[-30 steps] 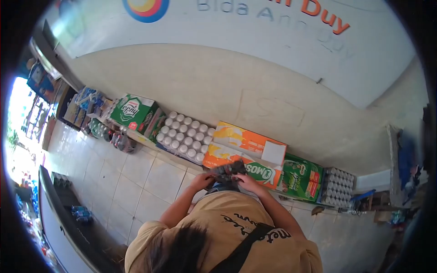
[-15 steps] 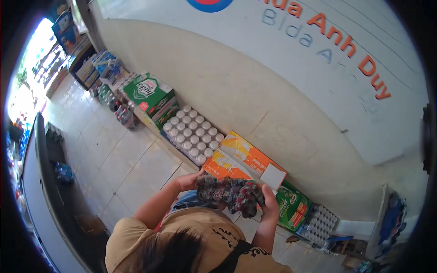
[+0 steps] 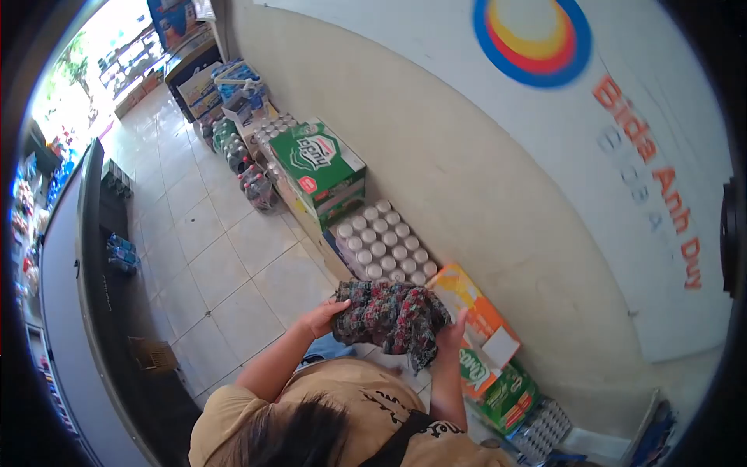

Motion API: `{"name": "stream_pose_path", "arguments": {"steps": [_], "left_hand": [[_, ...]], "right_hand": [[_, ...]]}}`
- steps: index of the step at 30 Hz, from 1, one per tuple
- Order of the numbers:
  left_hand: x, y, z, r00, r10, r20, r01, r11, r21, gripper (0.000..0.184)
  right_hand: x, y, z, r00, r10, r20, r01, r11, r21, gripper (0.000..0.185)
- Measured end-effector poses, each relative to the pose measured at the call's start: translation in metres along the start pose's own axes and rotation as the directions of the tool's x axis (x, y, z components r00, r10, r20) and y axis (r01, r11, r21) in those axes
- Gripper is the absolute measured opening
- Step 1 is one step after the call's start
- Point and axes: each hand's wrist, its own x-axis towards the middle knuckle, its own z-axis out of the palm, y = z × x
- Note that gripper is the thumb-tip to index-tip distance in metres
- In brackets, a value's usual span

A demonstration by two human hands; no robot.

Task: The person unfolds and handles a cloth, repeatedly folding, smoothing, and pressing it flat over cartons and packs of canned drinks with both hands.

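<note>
A crumpled dark cloth (image 3: 385,315) with a grey, red and green pattern is stretched between my two hands in front of my body. My left hand (image 3: 324,317) pinches its left end, thumb lying on top. At the right end, my right hand (image 3: 451,331) grips the bunched edge, its thumb pointing up and its other fingers mostly hidden. Just beyond the cloth are an orange and yellow carton (image 3: 471,300) and a pack of white-topped cans (image 3: 389,245).
Along the wall stand a green Huda carton (image 3: 319,162), another green carton (image 3: 507,401), wrapped cans (image 3: 542,430) and bottle packs (image 3: 257,187). A long dark-edged table (image 3: 93,257) runs along the left. Pale floor tiles (image 3: 210,272) lie between.
My view has swung left, so the wall and cartons appear farther right. The cloth has changed shape, its right part now hanging in folds, and both hands still hold it.
</note>
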Motion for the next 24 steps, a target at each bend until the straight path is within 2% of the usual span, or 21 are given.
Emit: {"name": "stream_pose_path", "arguments": {"steps": [1, 2, 3, 4, 6, 8, 10, 12, 14, 16, 17, 20, 21, 22, 24], "left_hand": [[0.004, 0.016, -0.007, 1.0, 0.022, 0.006, -0.022, 1.0, -0.017, 0.042], [0.004, 0.031, -0.014, 0.997, 0.043, -0.062, -0.045, 0.999, -0.023, 0.037], [0.004, 0.046, -0.021, 0.989, 0.057, -0.133, -0.061, 0.998, -0.029, 0.033], [0.006, 0.062, -0.026, 0.979, 0.076, -0.187, -0.086, 0.995, -0.042, 0.026], [0.006, 0.091, -0.047, 0.969, 0.119, -0.217, -0.137, 0.988, -0.066, 0.026], [0.004, 0.114, -0.068, 0.94, 0.185, -0.285, -0.221, 0.97, -0.101, 0.027], [-0.001, 0.142, -0.09, 0.941, 0.232, -0.245, -0.273, 0.95, -0.151, 0.027], [-0.01, 0.167, -0.102, 0.916, 0.283, -0.284, -0.346, 0.916, -0.202, 0.027], [-0.017, 0.183, -0.12, 0.881, 0.356, -0.31, -0.425, 0.885, -0.19, 0.028], [-0.03, 0.197, -0.125, 0.858, 0.385, -0.34, -0.465, 0.864, -0.194, 0.028], [-0.035, 0.2, -0.128, 0.838, 0.41, -0.36, -0.498, 0.844, -0.198, 0.027], [-0.045, 0.199, -0.139, 0.802, 0.444, -0.4, -0.546, 0.816, -0.189, 0.028], [-0.047, 0.197, -0.142, 0.794, 0.459, -0.399, -0.563, 0.803, -0.195, 0.029], [-0.047, 0.193, -0.146, 0.795, 0.476, -0.375, -0.572, 0.795, -0.203, 0.032], [-0.048, 0.189, -0.145, 0.779, 0.494, -0.386, -0.595, 0.776, -0.209, 0.033]], "right_hand": [[0.014, 0.009, 0.007, 0.985, 0.137, 0.102, -0.156, 0.966, 0.208, 0.092], [0.025, 0.016, 0.023, 0.941, 0.256, 0.219, -0.325, 0.861, 0.39, 0.09], [0.035, 0.025, 0.04, 0.953, 0.257, 0.158, -0.301, 0.848, 0.437, 0.087], [0.05, 0.035, 0.055, 0.949, 0.271, 0.161, -0.315, 0.849, 0.424, 0.087], [0.078, 0.052, 0.09, 0.954, 0.234, 0.189, -0.296, 0.838, 0.459, 0.083], [0.099, 0.068, 0.12, 0.927, 0.238, 0.291, -0.367, 0.742, 0.562, 0.081], [0.123, 0.088, 0.134, 0.881, 0.284, 0.379, -0.467, 0.65, 0.6, 0.078], [0.136, 0.102, 0.157, 0.89, 0.351, 0.29, -0.455, 0.693, 0.56, 0.075], [0.147, 0.107, 0.173, 0.861, 0.36, 0.361, -0.505, 0.695, 0.512, 0.071], [0.161, 0.112, 0.182, 0.821, 0.448, 0.355, -0.561, 0.749, 0.352, 0.066], [0.164, 0.112, 0.194, 0.834, 0.466, 0.294, -0.546, 0.771, 0.328, 0.06], [0.18, 0.118, 0.199, 0.798, 0.491, 0.349, -0.582, 0.779, 0.233, 0.055], [0.179, 0.115, 0.211, 0.811, 0.498, 0.308, -0.57, 0.792, 0.219, 0.047], [0.183, 0.115, 0.208, 0.805, 0.504, 0.312, -0.577, 0.788, 0.216, 0.047], [0.196, 0.117, 0.2, 0.771, 0.577, 0.268, -0.615, 0.784, 0.083, 0.041]]}}
